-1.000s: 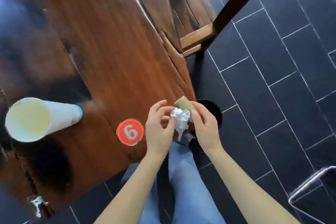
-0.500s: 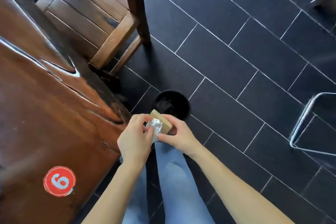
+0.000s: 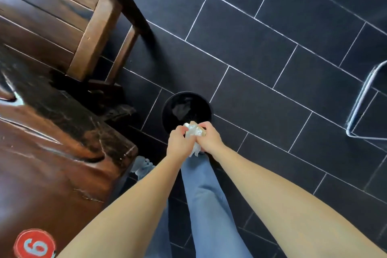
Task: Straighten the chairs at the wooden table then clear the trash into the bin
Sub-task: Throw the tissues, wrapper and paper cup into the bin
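Trash (image 3: 193, 132) sits pinched in curled fingers (image 3: 182, 129) of left hand (image 3: 178, 143) and right hand (image 3: 210, 140), bin (image 3: 167, 102) just beyond them, so dumping seems underway: reach forward, then release.

view: head, single, wide-angle lens.
mount: worn on the person's head, well above the floor (image 3: 272, 48).
facing: forward and steeply down, almost straight onto the dark tiles.
near edge: both forearms enter here and fill the lower frame.
centre: left hand (image 3: 178, 142) and right hand (image 3: 210, 139) with crumpled trash (image 3: 193, 132) between them, over the near rim of the black bin (image 3: 167, 107).
left: wooden table (image 3: 52, 163) corner, close to the lens; red number disc (image 3: 34, 244) at the near-left corner.
far left: wooden chair (image 3: 52, 16), part cropped.
right edge: metal-framed object (image 3: 360, 98), cropped.
distortion: tile lines bow toward the edges.
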Available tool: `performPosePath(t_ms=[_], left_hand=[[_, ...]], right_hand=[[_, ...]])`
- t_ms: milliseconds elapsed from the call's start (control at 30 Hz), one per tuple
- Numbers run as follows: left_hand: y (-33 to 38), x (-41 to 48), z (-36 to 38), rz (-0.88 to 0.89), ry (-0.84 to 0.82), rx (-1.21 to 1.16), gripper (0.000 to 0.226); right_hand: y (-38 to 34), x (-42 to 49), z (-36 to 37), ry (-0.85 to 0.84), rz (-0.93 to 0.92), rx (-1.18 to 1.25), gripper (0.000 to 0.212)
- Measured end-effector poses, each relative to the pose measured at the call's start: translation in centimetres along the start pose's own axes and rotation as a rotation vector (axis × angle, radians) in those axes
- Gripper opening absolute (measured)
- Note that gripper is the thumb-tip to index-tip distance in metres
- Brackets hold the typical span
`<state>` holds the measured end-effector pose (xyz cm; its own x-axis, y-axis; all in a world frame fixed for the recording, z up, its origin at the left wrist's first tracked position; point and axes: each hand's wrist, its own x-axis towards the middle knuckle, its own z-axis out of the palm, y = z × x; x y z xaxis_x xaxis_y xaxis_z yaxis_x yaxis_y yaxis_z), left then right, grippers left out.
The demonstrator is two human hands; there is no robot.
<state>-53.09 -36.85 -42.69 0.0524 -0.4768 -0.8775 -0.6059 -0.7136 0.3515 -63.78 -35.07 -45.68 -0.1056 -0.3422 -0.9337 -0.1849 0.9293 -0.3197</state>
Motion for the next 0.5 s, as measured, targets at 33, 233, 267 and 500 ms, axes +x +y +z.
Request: performPosePath(t_ms=[33, 233, 267, 500], left_hand=[[-0.6, 0.7, 0.4, -0.008, 0.003, 0.012, 0.038], [-4.6, 4.2, 2.1, -0.187, 0.041, 0.010, 0.005], [-4.9, 4.4, 2.2, -0.185, 0.061, -0.010, 0.009], [-4.2, 4.5, 2.1, -0.275, -0.102, -0.129, 0.057]], right_hand=[[0.2, 0.9, 0.4, 0.013, 0.004, 0.008, 0.024], [2.2, 5.2, 2.4, 0.038, 0.185, 0.321, 0.017], [2.6, 5.6, 2.6, 0.016, 0.201, 0.323, 0.013], [4.4, 5.8, 1.8, -0.106, 0.347, 0.377, 0.053]])
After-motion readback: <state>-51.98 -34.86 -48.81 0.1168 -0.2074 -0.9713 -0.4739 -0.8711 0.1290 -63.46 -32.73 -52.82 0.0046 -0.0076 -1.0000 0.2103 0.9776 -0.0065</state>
